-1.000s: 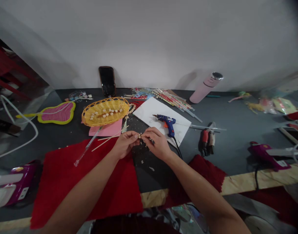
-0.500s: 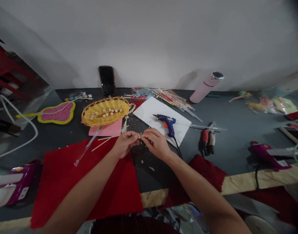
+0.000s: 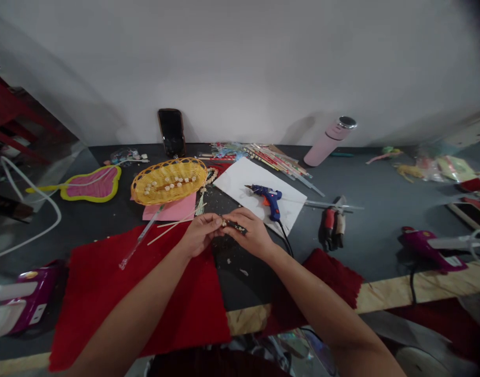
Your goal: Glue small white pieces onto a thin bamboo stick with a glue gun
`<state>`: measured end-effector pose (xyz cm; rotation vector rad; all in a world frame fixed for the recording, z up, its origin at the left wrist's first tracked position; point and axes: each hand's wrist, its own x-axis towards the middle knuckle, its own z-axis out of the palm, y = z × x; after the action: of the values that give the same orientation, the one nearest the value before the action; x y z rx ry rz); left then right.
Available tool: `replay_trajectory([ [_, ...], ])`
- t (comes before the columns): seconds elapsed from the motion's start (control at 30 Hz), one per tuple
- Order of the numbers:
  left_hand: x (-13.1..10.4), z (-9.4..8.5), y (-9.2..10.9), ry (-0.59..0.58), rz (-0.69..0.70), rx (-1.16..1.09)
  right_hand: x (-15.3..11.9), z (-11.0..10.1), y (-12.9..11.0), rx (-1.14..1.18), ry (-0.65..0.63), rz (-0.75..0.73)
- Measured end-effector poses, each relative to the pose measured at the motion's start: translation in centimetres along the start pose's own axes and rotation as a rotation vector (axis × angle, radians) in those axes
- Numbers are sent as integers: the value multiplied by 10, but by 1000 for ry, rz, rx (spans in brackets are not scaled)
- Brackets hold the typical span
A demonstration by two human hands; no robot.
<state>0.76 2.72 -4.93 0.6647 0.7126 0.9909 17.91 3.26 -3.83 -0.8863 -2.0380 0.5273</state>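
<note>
My left hand [image 3: 202, 233] is closed in a pinch on a small pale piece [image 3: 224, 222] that looks like tiny beads or woven straw. My right hand [image 3: 251, 233] meets it from the right, its fingertips closed at the same small piece. A dark strip with pale specks shows between the right thumb and fingers; I cannot tell whether it is an object or the tabletop. Just left of my hands lie thin pale sticks [image 3: 171, 229] and a pale tassel [image 3: 200, 206]. Behind them, a yellow woven basket [image 3: 140, 198] holds several small whitish pieces.
A blue glue gun [image 3: 274, 199] rests on a white board [image 3: 240, 175]. Pliers [image 3: 333, 225] lie to its right. Red cloth [image 3: 145, 293] covers the left front. A pink bottle [image 3: 326, 144], a phone [image 3: 172, 131] and several sticks [image 3: 279, 162] stand or lie along the wall.
The right fingers and thumb have parted from one another along their length, showing a dark speckled strip between them. The left hand keeps its pinch, almost unmoved.
</note>
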Motion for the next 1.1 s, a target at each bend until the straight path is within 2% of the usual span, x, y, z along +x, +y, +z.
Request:
replay_trajectory([
  [0.23, 0, -1, -2, -10, -11, 50, 0, -2, -2, 41, -15, 34],
  [0.43, 0, 2, -1, 12, -3, 37, 0, -4, 1, -37, 44, 3],
  [0.9, 0, 1, 0, 15, -4, 113, 0, -4, 1, -109, 11, -103],
  [1.1, -1, 0, -1, 3, 3, 148, 0, -5, 1, -110, -1, -103],
])
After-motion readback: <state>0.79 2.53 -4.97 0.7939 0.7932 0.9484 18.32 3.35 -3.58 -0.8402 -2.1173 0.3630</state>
